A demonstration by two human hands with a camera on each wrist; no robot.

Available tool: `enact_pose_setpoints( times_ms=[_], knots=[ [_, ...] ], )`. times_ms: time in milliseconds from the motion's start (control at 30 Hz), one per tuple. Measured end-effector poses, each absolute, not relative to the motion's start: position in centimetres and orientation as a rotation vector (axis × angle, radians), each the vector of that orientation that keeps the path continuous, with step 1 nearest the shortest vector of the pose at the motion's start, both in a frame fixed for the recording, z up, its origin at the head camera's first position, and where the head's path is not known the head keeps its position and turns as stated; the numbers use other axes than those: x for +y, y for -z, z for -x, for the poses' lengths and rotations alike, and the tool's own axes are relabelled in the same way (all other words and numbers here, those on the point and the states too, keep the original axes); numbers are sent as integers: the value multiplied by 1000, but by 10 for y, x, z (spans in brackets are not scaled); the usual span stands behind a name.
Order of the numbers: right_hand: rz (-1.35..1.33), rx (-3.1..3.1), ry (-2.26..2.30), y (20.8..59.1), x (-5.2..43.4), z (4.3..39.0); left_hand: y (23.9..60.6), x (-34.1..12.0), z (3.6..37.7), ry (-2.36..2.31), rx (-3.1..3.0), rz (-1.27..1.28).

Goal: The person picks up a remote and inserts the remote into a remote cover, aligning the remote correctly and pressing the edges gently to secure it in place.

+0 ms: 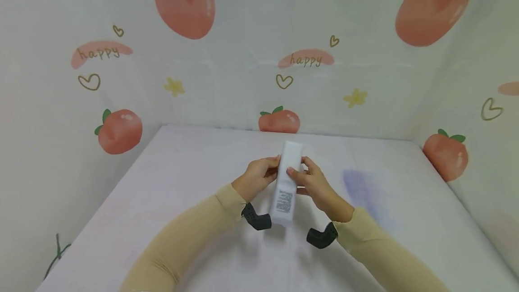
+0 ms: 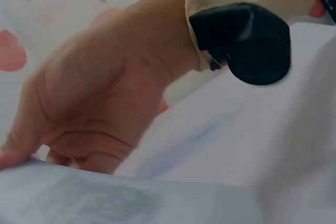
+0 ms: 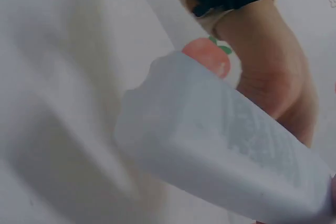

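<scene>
A white oblong bottle [image 1: 286, 184] with a printed label and barcode is held between both hands above the white table [image 1: 170, 202]. My left hand [image 1: 270, 169] grips its left side and my right hand [image 1: 298, 171] pinches its right side, with fingers curled over the front. The bottle points away from me, its base toward me. The right wrist view shows the bottle's base [image 3: 220, 145] close up and blurred, with a hand [image 3: 273, 82] behind it. In the left wrist view a hand [image 2: 100, 93] rests on the bottle's edge [image 2: 131, 203]. Both arms wear beige sleeves and black wrist mounts.
Walls papered with peaches and "happy" lettering enclose the table on the left [image 1: 61, 116], back [image 1: 279, 80] and right [image 1: 466, 116]. A faint purple smudge [image 1: 358, 188] marks the tabletop to the right of the hands. A dark cable [image 1: 56, 256] hangs at the table's near left corner.
</scene>
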State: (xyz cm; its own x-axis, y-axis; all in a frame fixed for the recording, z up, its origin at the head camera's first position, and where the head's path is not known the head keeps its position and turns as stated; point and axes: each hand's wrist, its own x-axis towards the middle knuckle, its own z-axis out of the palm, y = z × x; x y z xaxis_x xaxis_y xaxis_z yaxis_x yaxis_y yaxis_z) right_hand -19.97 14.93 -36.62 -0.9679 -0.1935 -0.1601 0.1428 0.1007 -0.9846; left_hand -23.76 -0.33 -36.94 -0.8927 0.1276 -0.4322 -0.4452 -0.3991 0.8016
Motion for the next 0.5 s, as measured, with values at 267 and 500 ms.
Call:
enact_pose_setpoints(
  times_ms=[267,500],
  knots=[
    [-79,2111,2013,368,153,205,386,-7,231,-2268,1644,176],
    [-15,2090,2011,365,158,208,382,-17,233,-2076,1864,-176]
  ],
)
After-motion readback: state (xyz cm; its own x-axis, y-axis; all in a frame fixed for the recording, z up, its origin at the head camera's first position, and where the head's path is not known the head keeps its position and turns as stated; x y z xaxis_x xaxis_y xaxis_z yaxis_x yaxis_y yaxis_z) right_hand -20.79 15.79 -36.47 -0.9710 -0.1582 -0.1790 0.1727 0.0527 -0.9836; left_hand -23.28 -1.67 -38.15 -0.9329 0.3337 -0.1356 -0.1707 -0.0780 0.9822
